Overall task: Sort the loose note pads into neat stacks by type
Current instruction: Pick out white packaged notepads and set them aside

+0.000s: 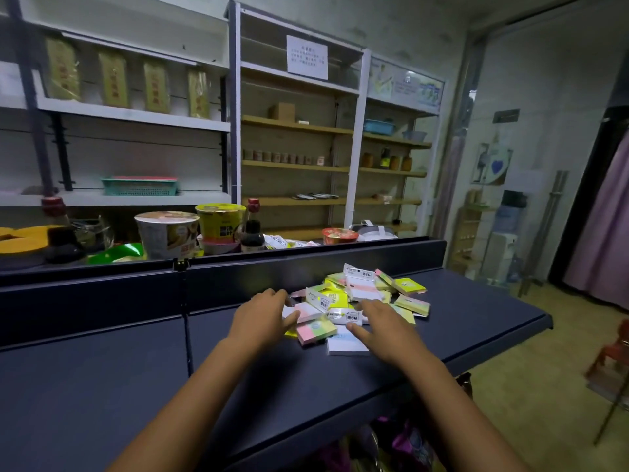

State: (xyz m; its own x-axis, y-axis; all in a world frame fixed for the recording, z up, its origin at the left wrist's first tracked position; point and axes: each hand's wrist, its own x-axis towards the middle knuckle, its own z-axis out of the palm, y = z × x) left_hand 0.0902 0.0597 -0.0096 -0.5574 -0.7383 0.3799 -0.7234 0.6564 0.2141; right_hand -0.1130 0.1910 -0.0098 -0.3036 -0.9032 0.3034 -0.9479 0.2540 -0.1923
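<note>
A loose heap of note pads (360,294) lies on the dark blue shelf top (476,321). Some pads are striped pink, yellow and green (316,330), some white with pale blue or pink (345,344), some yellow-green (410,286). My left hand (263,315) rests on the heap's left edge, fingers stretched onto a white and pink pad. My right hand (383,327) lies on the heap's near right side, fingers spread over the white pads. Neither hand grips anything.
Behind a raised dark divider (306,267) stand instant noodle cups (166,233), soy sauce bottles (252,233) and snack packs. Shelving units line the wall beyond. The shelf top's right edge drops to the floor, with a red chair (612,352) at far right.
</note>
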